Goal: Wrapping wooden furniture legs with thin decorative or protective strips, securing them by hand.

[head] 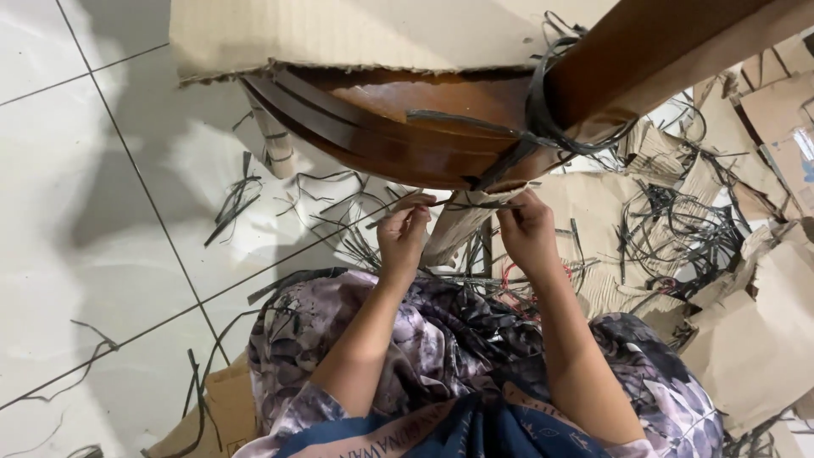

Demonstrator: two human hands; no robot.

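Note:
A dark brown wooden furniture piece (398, 127) with a curved rail fills the top, partly wrapped in cardboard (339, 34). Black plastic straps (543, 119) are bound around its slanted post. My left hand (401, 236) pinches one end of a thin black strap (462, 205) just under the curved rail. My right hand (527, 231) grips the same strap's other end, a short way to the right. Both hands are close below the wood, with a cardboard-wrapped leg (454, 225) between them.
White floor tiles (85, 212) lie to the left, strewn with cut black strap scraps (233, 199). Torn cardboard pieces (763, 322) and a tangle of loose straps (678, 229) pile at the right. My patterned lap (441, 339) fills the bottom.

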